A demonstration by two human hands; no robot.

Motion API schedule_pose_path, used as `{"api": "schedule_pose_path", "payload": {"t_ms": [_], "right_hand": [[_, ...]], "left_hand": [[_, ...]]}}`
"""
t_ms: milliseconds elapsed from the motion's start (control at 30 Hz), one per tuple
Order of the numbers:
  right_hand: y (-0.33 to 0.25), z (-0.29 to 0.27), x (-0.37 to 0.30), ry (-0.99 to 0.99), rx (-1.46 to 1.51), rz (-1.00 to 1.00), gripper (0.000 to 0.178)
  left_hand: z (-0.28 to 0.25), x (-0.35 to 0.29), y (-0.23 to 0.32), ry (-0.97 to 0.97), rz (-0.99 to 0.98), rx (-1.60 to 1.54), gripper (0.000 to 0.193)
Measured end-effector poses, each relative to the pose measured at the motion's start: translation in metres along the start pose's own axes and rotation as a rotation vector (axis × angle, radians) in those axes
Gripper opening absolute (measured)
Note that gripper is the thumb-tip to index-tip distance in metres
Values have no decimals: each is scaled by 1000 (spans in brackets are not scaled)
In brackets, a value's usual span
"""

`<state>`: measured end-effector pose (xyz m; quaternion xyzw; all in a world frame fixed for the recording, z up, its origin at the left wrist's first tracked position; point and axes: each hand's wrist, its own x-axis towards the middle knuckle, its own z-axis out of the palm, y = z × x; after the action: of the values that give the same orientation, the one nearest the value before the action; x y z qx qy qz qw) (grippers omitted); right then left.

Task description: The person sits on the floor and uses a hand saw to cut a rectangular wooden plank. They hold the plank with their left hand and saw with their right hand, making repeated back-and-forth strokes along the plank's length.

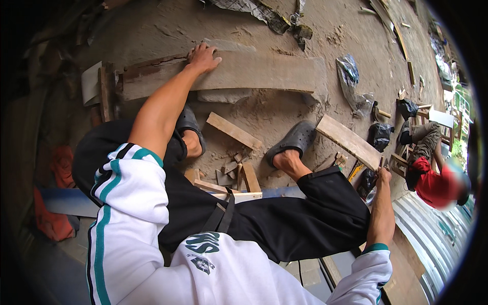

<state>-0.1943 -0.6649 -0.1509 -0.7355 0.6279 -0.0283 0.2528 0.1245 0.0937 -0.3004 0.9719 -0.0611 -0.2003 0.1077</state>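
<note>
A long, dusty wooden plank (259, 72) lies across the ground in front of my feet, darker and rough at its left end. My left hand (204, 57) rests on it near the far edge, fingers apart and thumb out to the right. Out to the right, my right hand (384, 177) is closed on the near end of a shorter wooden board (348, 138), which slants away toward my right shoe (293, 143). The fingertips under that board are partly hidden. A loose wooden strip (234, 130) lies on the dirt between my feet.
Wood offcuts (250, 178) are piled between my legs. At right lie a clear plastic bag (351, 86), a hammer (382, 113) and a black bag (380, 136). Beyond them, a person in a red shirt (432, 183) sits near corrugated metal sheeting (437, 229). Crumpled sheets (254, 10) lie at the far edge.
</note>
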Motion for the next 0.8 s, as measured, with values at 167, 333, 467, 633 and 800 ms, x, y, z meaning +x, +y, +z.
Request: {"api": "schedule_pose_path", "payload": {"t_ms": [167, 333, 467, 633, 800], "right_hand": [[-12, -34, 10, -140, 203, -57, 10], [-105, -10, -82, -166, 17, -318, 11], [-145, 3, -188, -347, -31, -706, 14], [-156, 90, -304, -552, 41, -903, 30], [-151, 187, -378, -553, -162, -1010, 33]], "left_hand": [[1, 19, 7, -37, -44, -79, 50], [-1, 26, 2, -44, -115, -94, 46], [1, 27, 8, -54, -101, -144, 45], [-2, 15, 7, 24, -60, -68, 48], [19, 1, 9, 181, -175, -89, 60]]}}
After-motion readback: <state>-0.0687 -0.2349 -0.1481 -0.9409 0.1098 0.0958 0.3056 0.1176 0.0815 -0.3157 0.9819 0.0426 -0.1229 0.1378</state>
